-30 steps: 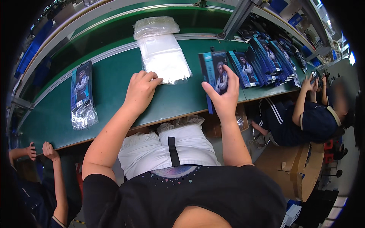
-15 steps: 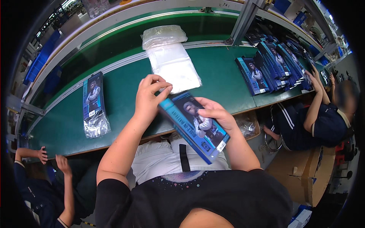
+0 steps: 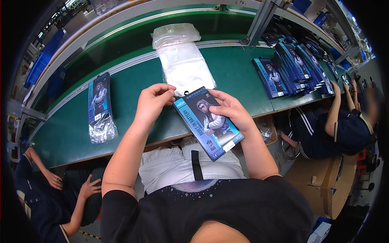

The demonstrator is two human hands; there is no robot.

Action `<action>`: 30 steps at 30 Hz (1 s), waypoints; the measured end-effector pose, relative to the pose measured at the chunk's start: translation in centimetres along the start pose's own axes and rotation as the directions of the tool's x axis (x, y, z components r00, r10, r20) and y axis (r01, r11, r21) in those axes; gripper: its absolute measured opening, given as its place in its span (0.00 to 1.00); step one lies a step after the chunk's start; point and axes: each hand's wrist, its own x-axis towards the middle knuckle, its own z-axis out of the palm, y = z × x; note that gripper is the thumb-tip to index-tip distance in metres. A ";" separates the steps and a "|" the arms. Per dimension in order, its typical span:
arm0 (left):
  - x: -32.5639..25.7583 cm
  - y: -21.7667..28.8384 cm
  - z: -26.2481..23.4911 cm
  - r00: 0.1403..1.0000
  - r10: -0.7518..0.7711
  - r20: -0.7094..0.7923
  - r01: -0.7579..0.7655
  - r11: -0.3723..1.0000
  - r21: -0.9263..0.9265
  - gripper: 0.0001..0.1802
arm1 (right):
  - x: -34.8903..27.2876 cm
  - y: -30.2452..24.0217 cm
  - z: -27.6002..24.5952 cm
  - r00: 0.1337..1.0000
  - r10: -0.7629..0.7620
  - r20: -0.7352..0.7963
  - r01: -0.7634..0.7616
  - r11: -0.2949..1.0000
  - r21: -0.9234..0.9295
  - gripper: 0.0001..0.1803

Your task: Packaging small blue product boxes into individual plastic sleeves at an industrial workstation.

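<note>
My right hand [image 3: 233, 110] grips a flat blue and black printed box [image 3: 210, 125] by its right side, thumb on the front face. The box is tilted above my lap, its hang tab pointing up and left. At the near left corner of a stack of clear plastic bags [image 3: 184, 67], the thumb and fingertips of my left hand [image 3: 156, 99] are pinched together. Whether a bag edge is between them cannot be made out. Farther left on the green table lies another such box [image 3: 99, 97], partly inside a clear plastic bag [image 3: 102, 129] that extends past its near end.
Several similar boxes [image 3: 291, 67] are piled at the right of the green table [image 3: 239, 73]. A metal post [image 3: 261, 22] rises behind them. One co-worker [image 3: 346, 121] sits at the right, another [image 3: 48, 194] at the left. A cardboard carton [image 3: 320, 186] stands at the lower right.
The box in my right hand has turned more face-up and moved slightly upward. My left hand has shifted slightly left, still pinched. The left co-worker's hands have lowered from the table edge.
</note>
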 end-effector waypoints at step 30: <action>-4.6 -0.5 -0.1 0.777 0.543 0.319 -0.620 0.572 0.538 0.13 | -0.8 1.5 2.1 0.948 -0.053 -0.314 0.026 0.996 -0.089 0.17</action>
